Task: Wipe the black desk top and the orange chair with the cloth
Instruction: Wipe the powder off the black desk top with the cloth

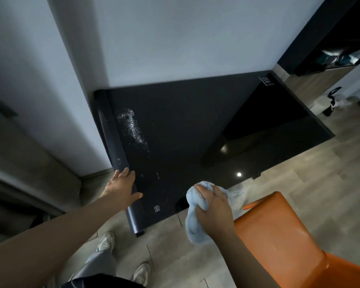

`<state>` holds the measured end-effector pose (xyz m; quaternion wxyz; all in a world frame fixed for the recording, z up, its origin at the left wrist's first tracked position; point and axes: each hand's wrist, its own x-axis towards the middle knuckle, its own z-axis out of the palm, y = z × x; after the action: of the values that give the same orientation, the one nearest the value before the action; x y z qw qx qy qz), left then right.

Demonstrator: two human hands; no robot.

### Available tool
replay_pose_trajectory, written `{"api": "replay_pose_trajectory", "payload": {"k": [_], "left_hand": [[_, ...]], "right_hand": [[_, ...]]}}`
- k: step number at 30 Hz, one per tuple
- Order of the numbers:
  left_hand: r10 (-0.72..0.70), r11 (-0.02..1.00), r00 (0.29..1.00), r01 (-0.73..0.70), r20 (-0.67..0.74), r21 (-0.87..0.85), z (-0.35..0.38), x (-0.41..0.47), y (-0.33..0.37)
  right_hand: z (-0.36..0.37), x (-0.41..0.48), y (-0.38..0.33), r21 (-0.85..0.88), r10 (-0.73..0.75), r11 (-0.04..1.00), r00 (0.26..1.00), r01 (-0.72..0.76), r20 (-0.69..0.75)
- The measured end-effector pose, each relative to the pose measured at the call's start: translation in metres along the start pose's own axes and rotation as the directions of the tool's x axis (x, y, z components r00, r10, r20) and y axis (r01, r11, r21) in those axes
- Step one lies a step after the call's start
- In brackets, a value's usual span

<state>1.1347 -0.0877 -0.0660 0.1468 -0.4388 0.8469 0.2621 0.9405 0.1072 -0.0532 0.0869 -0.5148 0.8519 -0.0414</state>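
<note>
The black desk top (185,129) stands against the white wall, with a streak of white specks (133,127) near its left side. My left hand (122,187) rests flat on the desk's rounded left edge, fingers spread. A bunched light blue cloth (195,217) is gripped in my right hand (213,206), held above the desk's near corner and just off its edge. The orange chair (283,233) stands at the lower right, close beside my right forearm.
A dark cabinet (328,38) with items inside rises at the upper right. A small black bin (332,102) sits on the floor beyond the desk. Grey tiled floor (175,256) lies below, with my shoes (105,242) near the desk's leg.
</note>
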Motion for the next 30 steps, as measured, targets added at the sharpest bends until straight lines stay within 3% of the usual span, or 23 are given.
{"api": "replay_pose_trajectory", "payload": {"k": [3,9,17,22,26,30], "left_hand": [[-0.01,1.0,1.0,0.01,-0.004,-0.022,-0.017,0.005,-0.013],[0.007,0.997,0.999,-0.011,-0.05,-0.08,-0.048,0.022,-0.05],[-0.009,0.995,1.0,0.01,0.013,-0.1,-0.098,0.065,-0.122],[0.036,0.994,0.999,-0.035,0.008,-0.106,-0.127,0.095,-0.157],[0.068,0.989,0.998,-0.065,0.012,-0.132,-0.145,0.114,-0.164],[0.123,0.982,0.992,-0.12,0.01,-0.147,-0.156,0.134,-0.16]], "right_hand": [[-0.008,0.024,-0.018,0.027,-0.002,1.0,0.994,0.005,-0.109],[-0.03,0.08,-0.066,0.168,-0.002,0.985,0.992,0.024,-0.127],[-0.042,0.184,-0.152,0.144,-0.065,0.985,0.971,0.1,-0.231],[-0.047,0.233,-0.182,0.169,-0.018,0.985,0.992,0.039,-0.123],[-0.05,0.272,-0.193,0.149,-0.055,0.986,0.985,0.079,-0.161],[-0.05,0.326,-0.197,0.104,-0.077,0.991,0.991,0.088,-0.107]]}}
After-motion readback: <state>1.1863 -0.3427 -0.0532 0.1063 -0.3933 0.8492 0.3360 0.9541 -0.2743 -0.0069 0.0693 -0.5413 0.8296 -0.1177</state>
